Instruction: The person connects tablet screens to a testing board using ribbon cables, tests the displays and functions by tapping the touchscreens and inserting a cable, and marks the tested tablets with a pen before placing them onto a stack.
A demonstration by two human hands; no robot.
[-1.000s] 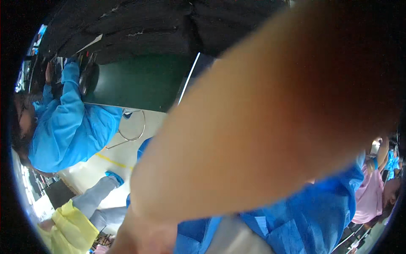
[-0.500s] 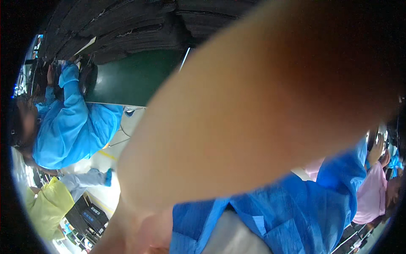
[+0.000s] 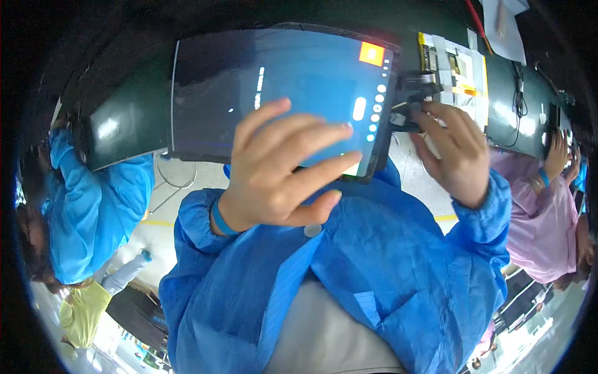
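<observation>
A flat screen device [image 3: 212, 93] with a black rim lies in front of me, its lit display dark on the left and blue on the right. Icons and an orange square show along its right side. Spread over the lower middle of the screen is my left hand [image 3: 274, 168], fingers apart and holding nothing; whether the fingertips touch the glass I cannot tell. Just beyond the device's right edge, my right hand [image 3: 461, 149] is loosely curled, thumb apart from the fingers. Its fingertips are at some blurred black connector-like parts [image 3: 408, 115].
A white and yellow board-like item with taped parts [image 3: 458, 75] lies right of the device on the dark green table [image 3: 128, 131]. A black cable [image 3: 518, 93], a red strip [image 3: 478, 25] and a white sheet [image 3: 506, 37] lie farther right. People sit at both sides.
A blurred bare arm that covered much of the view is gone. The view has shifted, and the lit screen device and both my hands are now visible.
</observation>
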